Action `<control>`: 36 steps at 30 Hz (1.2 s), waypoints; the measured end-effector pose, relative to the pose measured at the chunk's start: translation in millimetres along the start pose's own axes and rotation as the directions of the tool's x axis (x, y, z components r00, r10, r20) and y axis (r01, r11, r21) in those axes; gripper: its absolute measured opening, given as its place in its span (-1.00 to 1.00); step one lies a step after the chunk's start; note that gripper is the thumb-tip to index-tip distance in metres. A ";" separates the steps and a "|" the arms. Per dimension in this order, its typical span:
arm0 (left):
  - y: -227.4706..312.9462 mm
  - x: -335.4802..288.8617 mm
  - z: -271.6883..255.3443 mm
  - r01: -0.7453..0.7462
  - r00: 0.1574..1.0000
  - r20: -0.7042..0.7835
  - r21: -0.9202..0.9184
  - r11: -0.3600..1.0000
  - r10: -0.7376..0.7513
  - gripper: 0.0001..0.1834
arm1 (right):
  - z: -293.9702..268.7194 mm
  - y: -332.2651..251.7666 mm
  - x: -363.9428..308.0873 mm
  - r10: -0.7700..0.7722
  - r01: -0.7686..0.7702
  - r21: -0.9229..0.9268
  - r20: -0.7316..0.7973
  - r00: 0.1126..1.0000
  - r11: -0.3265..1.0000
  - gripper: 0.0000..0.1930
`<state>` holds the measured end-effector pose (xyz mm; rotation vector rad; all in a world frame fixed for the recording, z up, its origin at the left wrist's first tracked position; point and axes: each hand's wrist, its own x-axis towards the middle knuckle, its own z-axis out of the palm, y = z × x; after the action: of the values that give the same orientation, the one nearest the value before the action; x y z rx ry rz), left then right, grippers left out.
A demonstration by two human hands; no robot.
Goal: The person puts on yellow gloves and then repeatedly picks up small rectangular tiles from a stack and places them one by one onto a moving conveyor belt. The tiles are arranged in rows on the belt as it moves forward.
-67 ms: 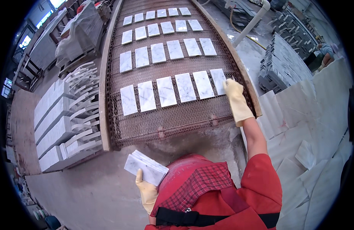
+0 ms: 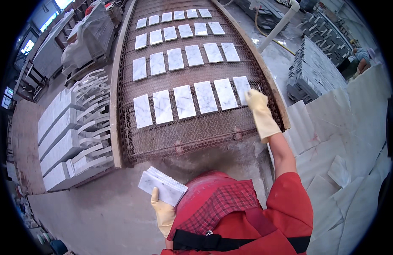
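The right hand [image 2: 259,111], in a yellow glove, reaches out toward 1 o'clock and lies flat, fingers spread, on the last tile [image 2: 242,88] of the nearest row, at the right edge of the mesh belt [image 2: 188,131]. It presses rather than grips; the tile lies on the mesh, not lifted. The left hand [image 2: 163,212], gloved too, is closed under a stack of tiles [image 2: 162,185] held close to the body at 7 o'clock, several slabs thick.

The nearest row [image 2: 186,103] now counts six white marble tiles side by side, so it looks complete. Beyond it, toward 12 o'clock, three more rows [image 2: 184,42] lie on the belt, each spaced alike. Between the near row and the belt's near end a strip of bare mesh shows, room, by my judgement, for one more row. The stack in hand suggests laying is not over.

At 9 o'clock, racks [image 2: 64,136] hold long marble slabs on edge. At 3 o'clock, large pale slabs [image 2: 345,140] lean and lie about, with a grey stack [image 2: 313,72] of cut pieces beyond at 2 o'clock.
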<state>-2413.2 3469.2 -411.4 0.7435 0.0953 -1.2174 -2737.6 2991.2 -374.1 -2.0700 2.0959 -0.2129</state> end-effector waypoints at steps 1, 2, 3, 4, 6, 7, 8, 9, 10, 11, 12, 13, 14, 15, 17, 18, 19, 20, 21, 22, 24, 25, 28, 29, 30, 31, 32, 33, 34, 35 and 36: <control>-0.5 0.5 -0.8 -0.002 1.000 -0.001 0.021 1.000 0.002 -0.53 | -3.1 -14.3 -17.2 -0.024 0.021 0.078 0.037 0.999 0.997 -0.51; -1.6 -0.8 3.7 -0.008 1.000 -0.014 0.072 0.997 0.009 -0.52 | -6.8 -27.6 -36.8 -0.051 0.034 0.173 0.094 0.994 0.984 -0.51; -1.3 0.4 6.0 0.006 1.000 -0.010 0.078 0.997 -0.005 -0.51 | -12.8 -42.3 -58.5 -0.083 0.038 0.264 0.162 0.983 0.964 -0.51; -1.2 0.8 7.8 0.016 1.000 -0.007 0.084 0.996 -0.015 -0.50 | -16.8 -58.3 -81.7 -0.126 0.033 0.349 0.247 0.961 0.937 -0.50; 3.1 1.7 7.2 0.060 0.998 0.023 0.006 0.998 -0.060 -0.46 | -22.9 -94.3 -128.9 -0.268 0.018 0.476 0.462 0.845 0.879 -0.49; 4.0 7.8 3.8 0.094 0.995 0.048 -0.036 0.995 -0.092 -0.44 | -21.4 -107.0 -150.9 -0.332 -0.006 0.515 0.561 0.759 0.857 -0.49; 6.2 9.4 2.9 0.119 0.992 0.061 -0.075 0.990 -0.115 -0.41 | -15.0 -119.0 -171.7 -0.402 -0.025 0.547 0.645 0.650 0.837 -0.48; 9.2 10.3 4.2 0.144 0.988 0.073 -0.113 0.983 -0.136 -0.38 | 0.3 -126.8 -185.1 -0.493 0.001 0.576 0.697 0.520 0.817 -0.44; 6.7 13.2 9.7 0.026 1.000 0.010 0.108 0.994 -0.027 -0.48 | 13.3 -133.5 -200.8 -0.542 -0.070 0.616 0.737 0.404 0.785 -0.44; 7.6 17.0 19.6 -0.008 1.000 -0.018 0.212 0.977 0.013 -0.53 | 28.4 -141.8 -216.0 -0.586 -0.154 0.636 0.763 0.272 0.756 -0.43; 7.5 20.4 29.1 -0.039 0.998 -0.043 0.314 0.949 0.055 -0.57 | 43.2 -149.7 -231.6 -0.619 -0.236 0.634 0.773 0.140 0.737 -0.42; 13.1 25.4 39.2 0.007 0.999 -0.049 0.299 0.954 0.008 -0.57 | 60.1 -152.3 -246.6 -0.668 -0.357 0.642 0.741 0.064 0.678 -0.41; 19.2 34.7 42.4 0.148 0.986 -0.089 0.118 0.982 -0.138 -0.55 | 76.8 -156.5 -262.1 -0.715 -0.476 0.622 0.699 -0.019 0.622 -0.41; 22.7 45.3 33.8 0.172 0.983 -0.091 0.103 0.980 -0.163 -0.53 | 80.8 -163.6 -270.1 -0.720 -0.510 0.614 0.694 -0.014 0.602 -0.41; 28.3 69.3 15.9 0.222 0.973 -0.089 0.076 0.972 -0.215 -0.50 | 90.4 -176.2 -284.7 -0.730 -0.575 0.597 0.684 0.001 0.559 -0.42; 29.0 80.0 14.9 0.190 0.981 -0.065 0.130 0.973 -0.182 -0.49 | 90.5 -179.7 -288.1 -0.715 -0.634 0.561 0.698 0.017 0.532 -0.43; 32.5 89.2 11.9 0.225 0.974 -0.051 0.117 0.967 -0.220 -0.49 | 90.9 -184.3 -290.2 -0.702 -0.657 0.545 0.711 0.033 0.521 -0.44; 35.9 100.0 9.8 0.251 0.968 -0.032 0.119 0.961 -0.249 -0.49 | 91.2 -188.2 -291.3 -0.687 -0.679 0.529 0.725 0.050 0.509 -0.46; 39.3 107.2 7.6 0.273 0.962 -0.019 0.130 0.953 -0.273 -0.49 | 91.2 -192.3 -292.3 -0.673 -0.702 0.514 0.736 0.068 0.492 -0.48; 42.6 113.4 5.1 0.286 0.957 -0.005 0.148 0.947 -0.289 -0.49 | 97.9 -194.1 -293.1 -0.676 -0.709 0.524 0.731 0.091 0.472 -0.48; 45.8 125.6 -5.0 0.292 0.954 0.011 0.179 0.940 -0.298 -0.50 | 106.3 -200.8 -296.4 -0.663 -0.721 0.522 0.740 0.117 0.456 -0.48; 47.5 129.8 -10.1 0.294 0.953 0.018 0.194 0.936 -0.303 -0.50 | 110.5 -203.6 -299.7 -0.655 -0.727 0.521 0.744 0.130 0.447 -0.47; 61.7 131.4 -20.0 0.313 0.935 0.074 0.292 0.904 -0.348 -0.50 | 112.8 -216.5 -310.5 -0.648 -0.728 0.550 0.737 0.191 0.411 -0.47; 67.7 127.2 -19.3 0.300 0.931 0.101 0.339 0.892 -0.351 -0.50 | 112.0 -220.7 -315.1 -0.645 -0.727 0.560 0.734 0.213 0.398 -0.47; 74.9 121.4 -22.0 0.276 0.932 0.119 0.381 0.882 -0.343 -0.50 | 111.4 -225.8 -322.0 -0.642 -0.722 0.566 0.734 0.223 0.397 -0.46; 78.5 118.0 -27.2 0.252 0.932 0.140 0.407 0.878 -0.333 -0.49 | 114.6 -228.7 -327.7 -0.639 -0.724 0.571 0.732 0.236 0.386 -0.46; 81.8 115.2 -32.6 0.229 0.932 0.163 0.431 0.873 -0.325 -0.48 | 117.5 -231.6 -333.3 -0.635 -0.726 0.576 0.731 0.251 0.376 -0.47; 87.7 110.2 -39.2 0.203 0.935 0.183 0.430 0.879 -0.305 -0.46 | 118.0 -238.9 -339.3 -0.640 -0.733 0.573 0.727 0.249 0.365 -0.47; 90.5 109.2 -45.0 0.194 0.929 0.214 0.418 0.888 -0.303 -0.44 | 116.2 -244.9 -344.0 -0.626 -0.740 0.568 0.735 0.261 0.359 -0.48; 94.4 109.6 -55.4 0.202 0.923 0.223 0.414 0.888 -0.314 -0.43 | 121.8 -251.4 -347.5 -0.610 -0.752 0.549 0.751 0.253 0.364 -0.48; 98.4 109.6 -65.7 0.210 0.917 0.233 0.410 0.888 -0.325 -0.42 | 126.5 -258.1 -351.3 -0.594 -0.764 0.529 0.767 0.244 0.370 -0.49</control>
<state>-2265.7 3431.3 -464.7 0.8915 -0.3037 -1.6314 -2454.2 3341.9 -425.6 -0.6843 0.7319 -0.0006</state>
